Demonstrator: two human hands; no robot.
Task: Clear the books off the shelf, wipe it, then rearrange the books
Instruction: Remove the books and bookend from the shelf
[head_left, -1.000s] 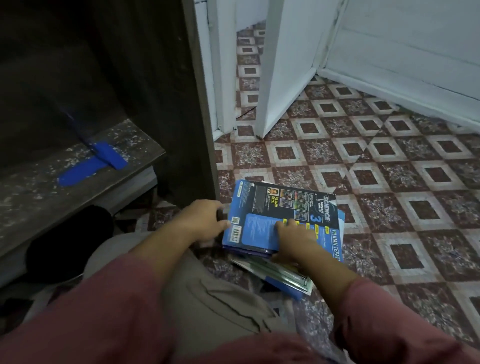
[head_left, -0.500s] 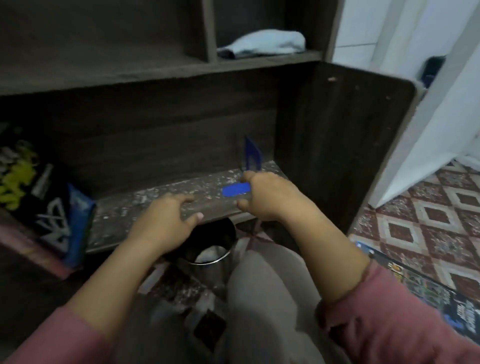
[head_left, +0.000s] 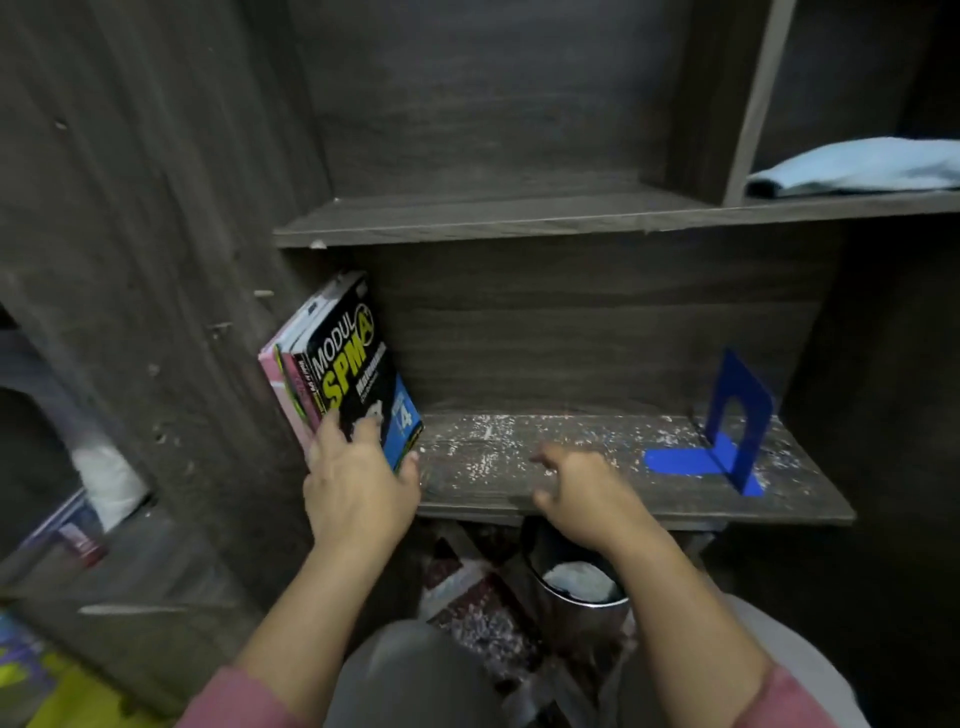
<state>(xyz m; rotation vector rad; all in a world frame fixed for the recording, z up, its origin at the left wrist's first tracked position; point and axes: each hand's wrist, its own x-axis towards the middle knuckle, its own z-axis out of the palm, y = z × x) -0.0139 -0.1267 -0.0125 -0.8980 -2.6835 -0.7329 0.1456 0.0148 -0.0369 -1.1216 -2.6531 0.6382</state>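
My left hand (head_left: 358, 488) grips the books (head_left: 358, 358) at their lower front corner. My fingers are spread on the glossy black cover and my thumb is hooked round the bottom edge. I count three books: a black one in front, a slim one with a pink and green spine, and a pale pink one behind. They stand at the left end of the shelf (head_left: 493, 441), tilted with their tops leaning toward the left wall.

My right hand (head_left: 582, 493) holds nothing. Its fingers are loosely curled over the shelf's front edge, and I cannot tell whether they touch the board.

The shelf is dark wood-grain laminate, rough-looking and speckled all over with white flecks. Between the books and the bookend (head_left: 740, 415) it lies open, a long bare stretch. The one bookend is thin blue sheet metal bent in an L. Its upright has an arch cut through it, and it sits near the right end.

A second board (head_left: 519, 218) runs above. In the compartment at its right end lies one soft, pale blue folded cloth (head_left: 857, 166).

Below the shelf, between my knees, stands one shiny round metal pail (head_left: 571, 623) with something white inside, on patterned floor tiles (head_left: 467, 597).
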